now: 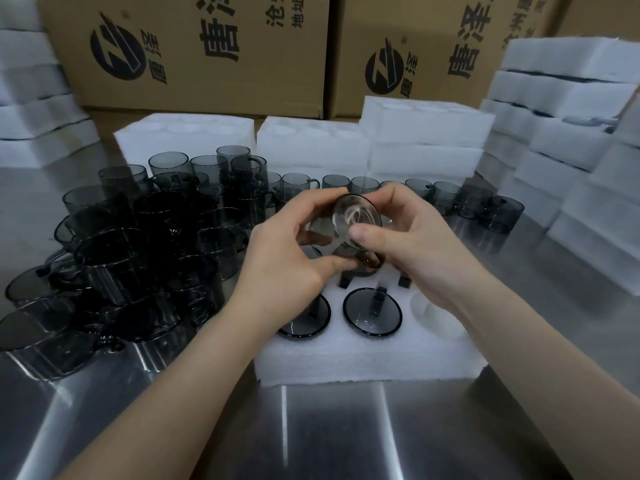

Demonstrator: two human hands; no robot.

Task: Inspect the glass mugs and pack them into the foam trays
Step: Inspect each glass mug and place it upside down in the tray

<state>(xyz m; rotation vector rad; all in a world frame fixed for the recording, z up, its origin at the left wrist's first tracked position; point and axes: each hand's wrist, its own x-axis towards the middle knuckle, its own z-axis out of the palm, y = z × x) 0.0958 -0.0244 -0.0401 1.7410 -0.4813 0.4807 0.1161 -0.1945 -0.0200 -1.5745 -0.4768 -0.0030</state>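
Curling round a tilted glass mug (353, 220), the fingers (367, 233) of the left hand (287, 258) and right hand (412, 237) grip it from both sides above the foam tray (363, 358), where packed mugs (372, 311) sit in holes; loose mugs (138, 254) crowd the desk (346, 427) to its left.

The lifted mug (349, 223) is smoky grey see-through glass with white glints. The crowded mugs (138, 244) share that grey, near black where they overlap. The foam tray (363, 355) is plain white, like the stacked trays (568, 98), which show thin dark lines between layers. The cardboard boxes (194, 46) are brown with black logos and characters. The surface (329, 427) is silvery grey, streaked pale.
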